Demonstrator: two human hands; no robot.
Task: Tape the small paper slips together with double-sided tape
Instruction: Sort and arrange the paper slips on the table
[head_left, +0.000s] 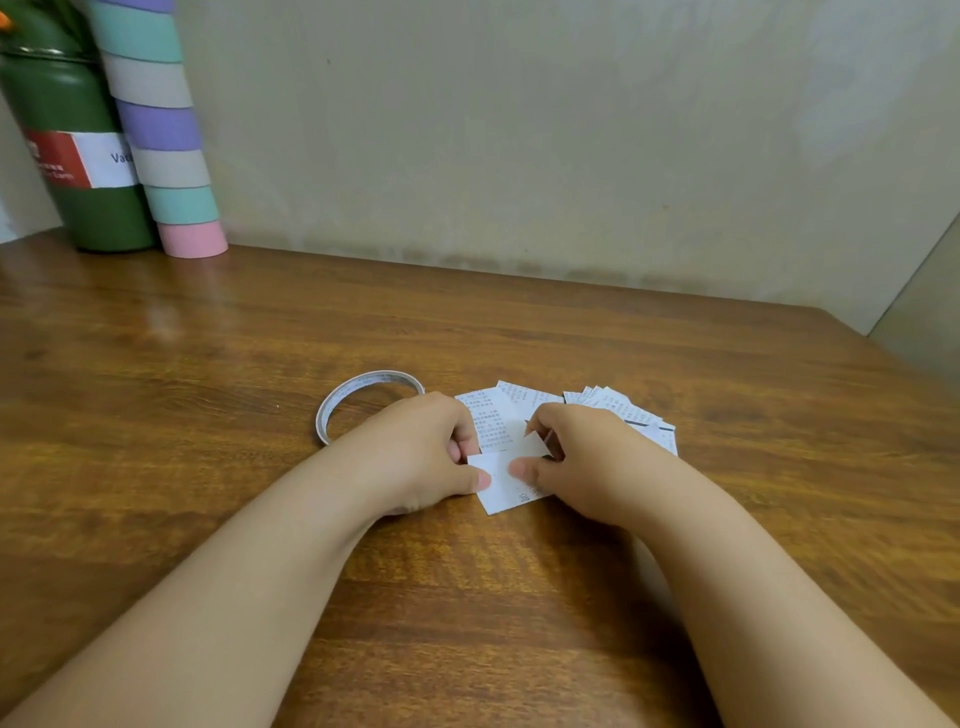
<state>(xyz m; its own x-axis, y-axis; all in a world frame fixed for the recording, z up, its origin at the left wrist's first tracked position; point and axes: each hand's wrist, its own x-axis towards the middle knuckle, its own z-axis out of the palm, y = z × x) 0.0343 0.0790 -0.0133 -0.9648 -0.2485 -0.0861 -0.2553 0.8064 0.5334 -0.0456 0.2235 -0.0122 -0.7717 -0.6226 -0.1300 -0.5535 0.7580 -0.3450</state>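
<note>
A paper slip (501, 480) is pinched by the left hand (426, 452) and right hand (582, 457). A tape roll (363, 402) is seen just beside the left hand.

A wooden bench (208, 364) with a brown grain is carrying everything here. A thin ring of double-sided tape (363, 400) is lying flat near its middle. Just to the right, printed paper slips (491, 415) are lying overlapped, and a fanned pile of slips (628, 413) is sitting further right (the print is too small to read). At the far left corner a green flask (78, 156) and a stack of pastel rolls (166, 156) are standing upright, side by side.
</note>
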